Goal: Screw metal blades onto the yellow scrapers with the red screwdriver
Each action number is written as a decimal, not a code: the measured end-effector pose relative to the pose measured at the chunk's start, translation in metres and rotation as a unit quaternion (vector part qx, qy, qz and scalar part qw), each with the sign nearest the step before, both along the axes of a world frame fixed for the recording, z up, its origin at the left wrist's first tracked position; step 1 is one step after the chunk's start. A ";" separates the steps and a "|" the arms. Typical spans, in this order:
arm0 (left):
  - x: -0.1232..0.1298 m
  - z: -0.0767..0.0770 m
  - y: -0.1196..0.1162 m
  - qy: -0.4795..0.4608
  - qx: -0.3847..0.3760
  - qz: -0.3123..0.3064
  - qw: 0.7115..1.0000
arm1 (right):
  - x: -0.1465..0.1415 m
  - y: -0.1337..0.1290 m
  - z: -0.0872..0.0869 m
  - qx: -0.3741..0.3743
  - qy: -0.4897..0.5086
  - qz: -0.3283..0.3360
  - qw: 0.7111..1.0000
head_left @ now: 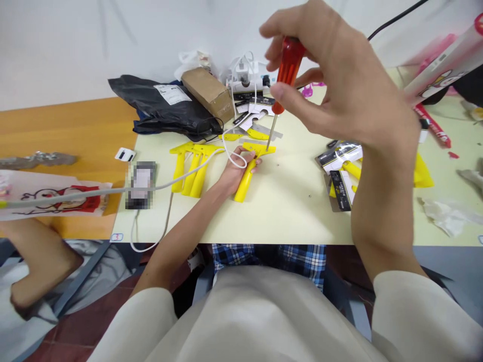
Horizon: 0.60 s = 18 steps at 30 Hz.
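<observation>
The yellow scraper (244, 183) is at the middle of the table (294, 221). Its handle's long axis runs from the crosswise head, on the far side, toward the person and slightly left; the head extends left to right. The screwdriver (290, 65) stands steeply, tip down at the head's right half, handle leaning slightly right.

The left hand (236, 173) grips the scraper just below the head. The right hand (339, 75) grasps the screwdriver handle between thumb and fingers.

A white cable (94, 192) loops across the view of the left hand. Yellow handles (198, 176) lie to the left. Beyond the scraper are a black bag (162, 108) and a cardboard box (209, 93). The right forearm partly hides carded packages (341, 188).

The scraper is T-shaped, with a plain, rounded handle. The screwdriver has a translucent red handle and a slim metal shaft.
</observation>
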<state>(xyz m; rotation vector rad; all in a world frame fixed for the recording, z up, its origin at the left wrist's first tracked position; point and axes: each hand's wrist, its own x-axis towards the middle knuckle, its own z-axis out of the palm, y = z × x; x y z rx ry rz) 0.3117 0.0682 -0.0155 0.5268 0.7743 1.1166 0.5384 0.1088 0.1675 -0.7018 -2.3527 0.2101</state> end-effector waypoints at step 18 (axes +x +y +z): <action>0.000 0.001 0.001 0.006 0.009 0.001 1.000 | 0.003 -0.002 0.001 -0.014 0.000 -0.007 1.000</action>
